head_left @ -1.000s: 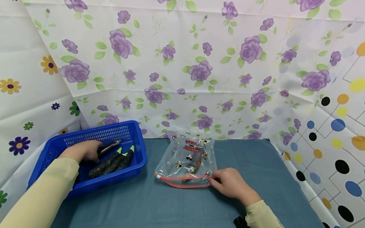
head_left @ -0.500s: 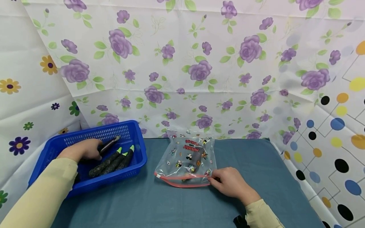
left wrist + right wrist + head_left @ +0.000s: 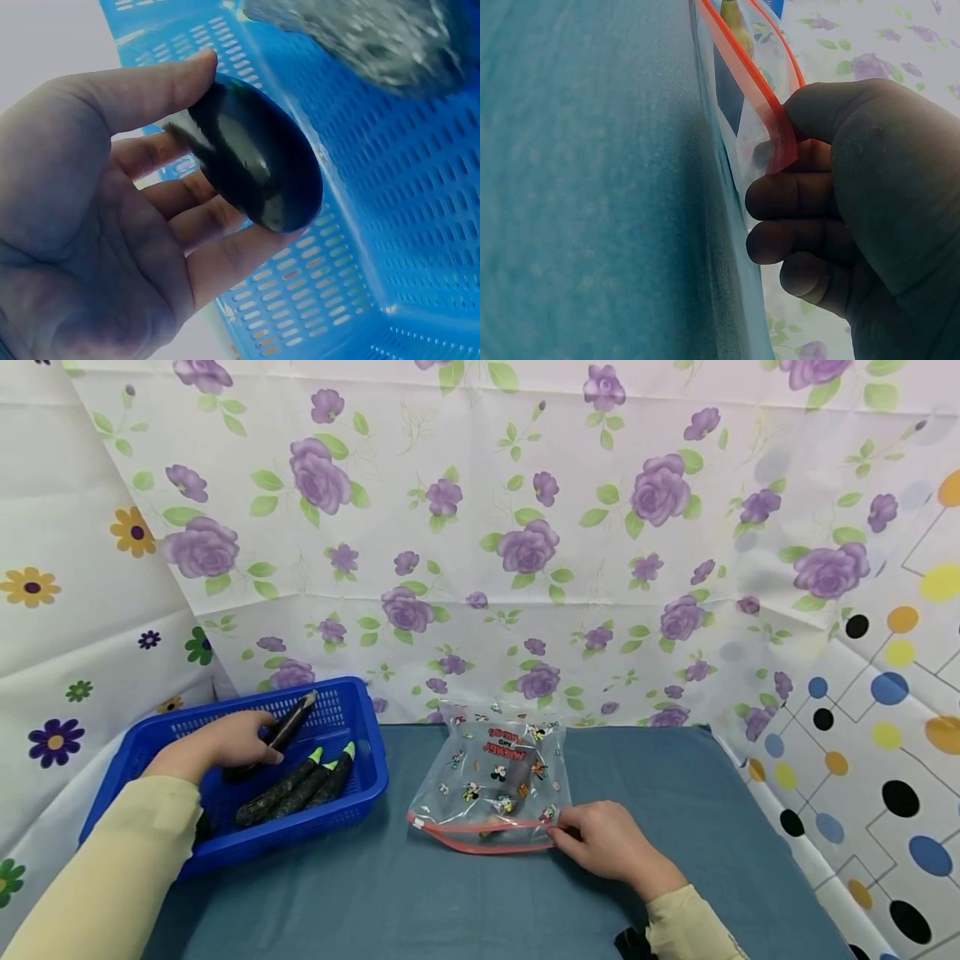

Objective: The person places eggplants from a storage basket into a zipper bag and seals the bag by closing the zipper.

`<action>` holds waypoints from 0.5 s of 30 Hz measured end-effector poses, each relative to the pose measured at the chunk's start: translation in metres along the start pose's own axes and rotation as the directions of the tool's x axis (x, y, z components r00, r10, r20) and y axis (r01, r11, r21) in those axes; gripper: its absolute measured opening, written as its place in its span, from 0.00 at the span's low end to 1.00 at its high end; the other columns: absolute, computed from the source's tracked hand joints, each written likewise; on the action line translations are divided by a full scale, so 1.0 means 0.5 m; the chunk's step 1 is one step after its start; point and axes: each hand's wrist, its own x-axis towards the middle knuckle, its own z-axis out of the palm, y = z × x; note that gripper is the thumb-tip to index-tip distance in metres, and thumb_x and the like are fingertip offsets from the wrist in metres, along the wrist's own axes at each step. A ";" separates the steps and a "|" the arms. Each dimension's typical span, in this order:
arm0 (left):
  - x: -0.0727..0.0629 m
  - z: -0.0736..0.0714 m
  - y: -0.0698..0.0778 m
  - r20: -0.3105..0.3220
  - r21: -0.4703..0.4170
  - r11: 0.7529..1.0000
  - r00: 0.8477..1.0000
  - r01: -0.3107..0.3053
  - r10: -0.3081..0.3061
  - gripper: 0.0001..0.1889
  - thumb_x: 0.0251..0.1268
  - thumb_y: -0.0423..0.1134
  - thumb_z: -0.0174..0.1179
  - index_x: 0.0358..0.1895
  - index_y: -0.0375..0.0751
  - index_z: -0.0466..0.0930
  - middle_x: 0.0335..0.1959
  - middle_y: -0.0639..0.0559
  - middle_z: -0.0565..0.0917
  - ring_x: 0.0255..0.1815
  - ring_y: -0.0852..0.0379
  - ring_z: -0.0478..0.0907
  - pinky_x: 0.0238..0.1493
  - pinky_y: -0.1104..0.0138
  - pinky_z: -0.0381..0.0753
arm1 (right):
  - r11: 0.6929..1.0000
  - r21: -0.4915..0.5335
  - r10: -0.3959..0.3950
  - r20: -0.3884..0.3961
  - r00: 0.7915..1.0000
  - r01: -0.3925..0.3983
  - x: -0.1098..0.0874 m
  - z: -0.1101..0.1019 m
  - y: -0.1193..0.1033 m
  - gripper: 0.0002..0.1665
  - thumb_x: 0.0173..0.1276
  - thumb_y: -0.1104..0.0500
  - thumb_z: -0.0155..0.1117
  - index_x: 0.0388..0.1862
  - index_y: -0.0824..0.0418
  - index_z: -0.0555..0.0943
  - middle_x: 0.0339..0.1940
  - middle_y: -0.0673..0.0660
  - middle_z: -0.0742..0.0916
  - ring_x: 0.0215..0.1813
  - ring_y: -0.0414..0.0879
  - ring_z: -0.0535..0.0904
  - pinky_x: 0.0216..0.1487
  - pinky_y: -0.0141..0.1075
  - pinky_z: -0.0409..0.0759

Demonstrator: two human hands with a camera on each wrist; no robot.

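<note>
My left hand (image 3: 221, 745) is inside the blue basket (image 3: 371, 727), holding a glossy dark purple eggplant (image 3: 291, 720) between thumb and fingers. The left wrist view shows the rounded end of this eggplant (image 3: 262, 157) against the fingers. A clear zip bag (image 3: 457, 777) with cartoon prints and a red zip edge lies on the table. Its right corner is pinched by my right hand (image 3: 609, 843). Through the film I see a dark long thing (image 3: 517, 768) with a yellowish-green end (image 3: 735, 22). In the right wrist view the bag's red edges (image 3: 750, 79) stand apart.
Dark bumpy vegetables with light green tips (image 3: 281, 789) lie in the basket's right part. Blue-green cloth (image 3: 360, 893) covers the table. Flowered sheets (image 3: 465, 552) hang behind and left, a dotted sheet (image 3: 862, 727) on the right. A black object (image 3: 633, 943) is by my right wrist.
My left hand has shifted slightly, and the eggplant in it has tilted up, its tip rising toward the basket's back rim. The right hand and the bag have stayed put.
</note>
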 end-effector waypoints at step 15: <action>-0.013 -0.008 0.008 -0.061 -0.108 0.993 0.997 -0.053 0.047 0.44 0.76 0.53 0.73 0.75 0.15 0.68 0.62 0.22 0.82 0.53 0.35 0.86 0.55 0.37 0.86 | 1.000 -0.003 0.010 0.010 1.000 -0.010 0.000 0.000 -0.001 0.17 0.79 0.55 0.74 0.27 0.41 0.84 0.19 0.32 0.75 0.19 0.28 0.66 0.24 0.31 0.66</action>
